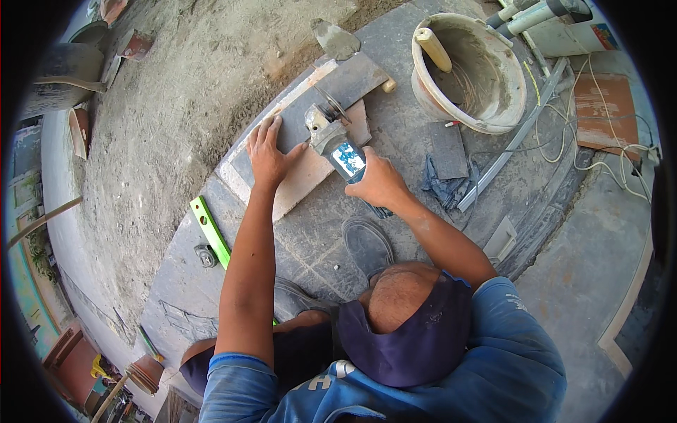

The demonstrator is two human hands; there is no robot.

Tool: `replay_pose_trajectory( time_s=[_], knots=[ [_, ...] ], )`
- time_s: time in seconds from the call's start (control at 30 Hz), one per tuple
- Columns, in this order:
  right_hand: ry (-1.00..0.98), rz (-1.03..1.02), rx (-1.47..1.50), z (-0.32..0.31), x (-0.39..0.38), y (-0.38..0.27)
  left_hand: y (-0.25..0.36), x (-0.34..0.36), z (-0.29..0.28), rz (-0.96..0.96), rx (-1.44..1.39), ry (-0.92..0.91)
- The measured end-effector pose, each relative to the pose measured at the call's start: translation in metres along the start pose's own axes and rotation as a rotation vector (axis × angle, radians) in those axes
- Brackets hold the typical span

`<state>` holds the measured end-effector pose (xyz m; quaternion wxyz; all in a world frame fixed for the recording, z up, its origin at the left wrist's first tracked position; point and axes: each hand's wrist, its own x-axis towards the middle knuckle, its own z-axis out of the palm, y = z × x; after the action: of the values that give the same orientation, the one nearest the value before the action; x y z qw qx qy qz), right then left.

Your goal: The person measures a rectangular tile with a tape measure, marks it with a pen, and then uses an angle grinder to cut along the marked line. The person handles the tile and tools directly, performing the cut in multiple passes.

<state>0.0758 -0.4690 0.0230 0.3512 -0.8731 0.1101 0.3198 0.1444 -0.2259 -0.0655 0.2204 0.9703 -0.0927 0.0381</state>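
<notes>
My right hand [372, 176] grips the body of a dark angle grinder [340, 149], whose cutting disc sits over a grey tile [361, 77]. My left hand [269, 154] rests on the tile with its fingers spread, left of the grinder head. Beneath the grey tile is a pale slab [297, 194], laid on the paved edge. A rounded wooden handle [388, 84] sticks out at the tile's right end.
A plaster-stained bucket [504, 92] stands at upper right, near a metal straightedge [479, 183], cables [553, 151] and tile offcuts [444, 148]. A green level [208, 222] and tape measure [205, 255] lie lower left. Rough sandy ground [141, 120] spreads beyond the paving.
</notes>
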Motion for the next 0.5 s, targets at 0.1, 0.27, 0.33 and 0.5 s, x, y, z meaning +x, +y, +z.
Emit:
replay_pose_trajectory(
  time_s=[0.1,0.27,0.33,0.5],
  knots=[
    [0.04,-0.008,-0.009,0.004,-0.001,0.005,0.001,0.0,0.0,-0.002,-0.014,0.001],
    [0.062,-0.008,-0.009,0.004,0.002,0.0,0.003,0.0,-0.002,-0.012,-0.016,-0.003],
    [0.054,-0.019,0.001,0.005,0.008,0.0,0.003,0.0,-0.001,-0.013,-0.01,-0.005],
    [0.053,-0.019,0.006,-0.004,0.021,-0.023,0.001,0.0,0.0,0.012,-0.017,0.02]
  ],
)
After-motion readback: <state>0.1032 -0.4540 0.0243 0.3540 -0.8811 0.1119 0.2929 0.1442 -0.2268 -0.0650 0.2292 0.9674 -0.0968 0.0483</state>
